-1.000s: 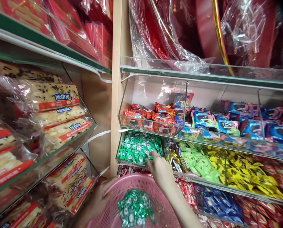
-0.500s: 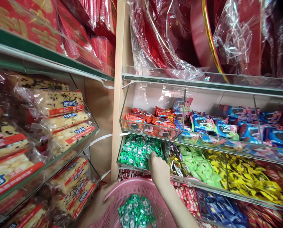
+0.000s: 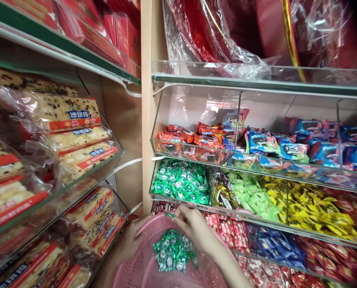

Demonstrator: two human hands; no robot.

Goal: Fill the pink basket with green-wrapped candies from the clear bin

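Low in the view is a pink mesh basket with a pile of green-wrapped candies in it. My left hand grips the basket's rim on its left side. Above the basket's far edge, my right hand pinches a small green candy between its fingertips. Just beyond, a clear shelf compartment is full of the same green candies.
Packaged pastries fill the left shelves. To the right are light green and yellow sweets, with blue packets above and blue sweets below. Glass shelf edges jut out overhead.
My right hand has moved from the green candy compartment down and back over the basket, now with a green candy in its fingertips. The camera view has tilted down slightly.
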